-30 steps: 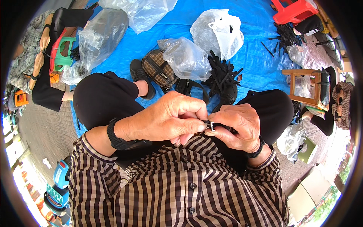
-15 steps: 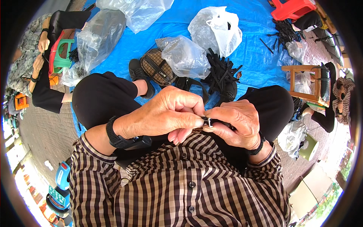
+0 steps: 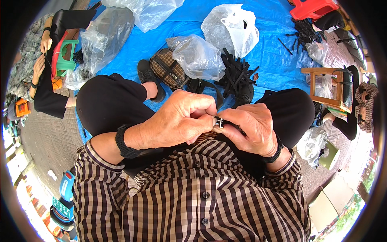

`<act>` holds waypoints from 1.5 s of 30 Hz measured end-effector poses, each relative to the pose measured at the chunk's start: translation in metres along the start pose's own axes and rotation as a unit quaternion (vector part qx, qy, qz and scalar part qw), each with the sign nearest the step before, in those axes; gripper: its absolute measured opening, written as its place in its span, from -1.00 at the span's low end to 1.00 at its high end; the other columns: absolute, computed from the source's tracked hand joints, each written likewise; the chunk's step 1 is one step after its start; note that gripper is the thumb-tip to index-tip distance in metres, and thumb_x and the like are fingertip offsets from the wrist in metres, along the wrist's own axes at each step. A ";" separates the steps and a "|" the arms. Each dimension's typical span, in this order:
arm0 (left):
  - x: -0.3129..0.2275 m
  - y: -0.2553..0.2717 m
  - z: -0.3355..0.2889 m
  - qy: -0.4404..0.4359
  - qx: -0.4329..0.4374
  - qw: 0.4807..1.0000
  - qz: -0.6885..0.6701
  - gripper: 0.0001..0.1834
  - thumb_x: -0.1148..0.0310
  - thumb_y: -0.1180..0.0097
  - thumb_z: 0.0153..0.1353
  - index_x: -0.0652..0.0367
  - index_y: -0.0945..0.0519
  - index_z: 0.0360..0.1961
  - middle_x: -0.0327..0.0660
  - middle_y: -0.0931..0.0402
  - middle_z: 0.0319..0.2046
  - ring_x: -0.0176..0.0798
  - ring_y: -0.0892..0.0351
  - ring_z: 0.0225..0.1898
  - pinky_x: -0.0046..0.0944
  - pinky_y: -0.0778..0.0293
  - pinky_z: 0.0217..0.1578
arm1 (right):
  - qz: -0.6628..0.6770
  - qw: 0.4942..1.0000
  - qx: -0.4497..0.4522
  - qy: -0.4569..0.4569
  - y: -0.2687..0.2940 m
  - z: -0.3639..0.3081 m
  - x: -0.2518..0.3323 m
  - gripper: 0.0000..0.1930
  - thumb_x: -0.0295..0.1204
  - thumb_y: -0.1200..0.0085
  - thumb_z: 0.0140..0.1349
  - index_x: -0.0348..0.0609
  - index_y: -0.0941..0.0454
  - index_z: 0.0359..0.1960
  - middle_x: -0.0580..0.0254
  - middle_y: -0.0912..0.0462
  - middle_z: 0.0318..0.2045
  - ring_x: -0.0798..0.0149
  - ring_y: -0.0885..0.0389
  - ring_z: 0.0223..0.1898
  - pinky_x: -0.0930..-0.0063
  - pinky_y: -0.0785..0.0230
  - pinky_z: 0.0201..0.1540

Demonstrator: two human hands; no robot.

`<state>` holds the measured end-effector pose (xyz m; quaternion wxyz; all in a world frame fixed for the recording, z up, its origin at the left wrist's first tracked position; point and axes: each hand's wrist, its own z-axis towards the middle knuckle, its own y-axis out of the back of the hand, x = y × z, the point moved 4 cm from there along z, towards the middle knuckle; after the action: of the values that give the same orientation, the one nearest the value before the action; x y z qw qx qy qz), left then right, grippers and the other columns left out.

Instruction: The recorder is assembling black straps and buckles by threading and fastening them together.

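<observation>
You are holding both hands together in front of your chest, above your lap. Your left hand (image 3: 177, 121) is curling into a loose fist, its fingertips pressing in toward the middle, and your right hand (image 3: 252, 127) is meeting it from the other side with thumb and forefinger pinching. Between the two grips a small metal buckle (image 3: 219, 122) is sitting, only a sliver of it showing where the fingertips of both hands are closing on it; it is touching both hands and lying just at the point where they meet. A black strap seems to be running from it under your right fingers, though most of that is hidden.

Each wrist is wearing a black band. Beyond your knees a blue tarp (image 3: 274, 52) is covering the ground. On it a pile of black straps (image 3: 238, 74) is lying just past your hands, beside a clear plastic bag (image 3: 199, 56) and a brown patterned handbag (image 3: 167, 72). A white plastic bag (image 3: 231, 28) is sitting farther off. To your right a small wooden stool (image 3: 324, 86) is standing at the tarp's edge, and to your left another person is sitting by a green plastic stool (image 3: 66, 56).
</observation>
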<state>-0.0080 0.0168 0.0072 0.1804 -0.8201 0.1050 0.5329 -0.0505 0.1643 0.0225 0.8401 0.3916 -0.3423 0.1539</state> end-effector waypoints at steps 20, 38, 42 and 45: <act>0.007 0.002 0.002 -0.036 -0.043 0.994 0.097 -0.92 0.59 0.06 0.12 0.27 -0.43 -0.50 -0.39 -0.34 -0.73 -0.59 -0.31 -0.74 -0.56 -0.16 -0.74 | -0.035 0.999 0.003 -0.007 -0.005 -0.004 -0.006 -0.74 -0.48 -0.25 -0.09 -0.23 -0.44 -0.37 0.21 -0.46 -0.69 0.20 -0.49 -0.68 0.45 -0.28 -0.67; 0.005 0.000 0.002 -0.026 -0.023 0.995 -0.090 -0.90 0.56 0.07 0.16 0.31 -0.41 -0.50 -0.32 -0.36 -0.71 -0.55 -0.32 -0.77 -0.50 -0.34 -0.74 | -0.005 1.000 -0.001 -0.028 -0.002 -0.003 -0.010 -0.65 -0.50 -0.26 -0.11 -0.27 -0.45 -0.26 0.20 -0.45 -0.69 0.19 -0.46 -0.69 0.44 -0.29 -0.65; 0.007 0.000 0.001 -0.043 -0.027 0.998 0.044 -0.92 0.60 0.09 0.13 0.29 -0.42 -0.50 -0.34 -0.38 -0.69 -0.56 -0.33 -0.75 -0.53 -0.27 -0.73 | -0.015 1.000 0.007 -0.002 -0.002 -0.002 -0.006 -0.68 -0.50 -0.27 -0.13 -0.29 -0.45 -0.32 0.23 -0.43 -0.70 0.21 -0.45 -0.70 0.45 -0.28 -0.66; 0.006 0.001 0.001 -0.086 -0.022 0.988 0.129 -0.92 0.61 0.09 0.11 0.28 -0.42 -0.51 -0.36 -0.38 -0.69 -0.57 -0.31 -0.75 -0.54 -0.23 -0.74 | -0.031 0.999 0.019 0.011 -0.003 -0.002 -0.002 -0.69 -0.49 -0.27 -0.14 -0.29 -0.46 -0.33 0.23 -0.44 -0.70 0.22 -0.44 -0.72 0.45 -0.26 -0.68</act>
<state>-0.0064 0.0168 0.0012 0.1004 -0.7546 0.1823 0.6223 -0.0495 0.1642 0.0189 0.8407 0.4159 -0.3180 0.1384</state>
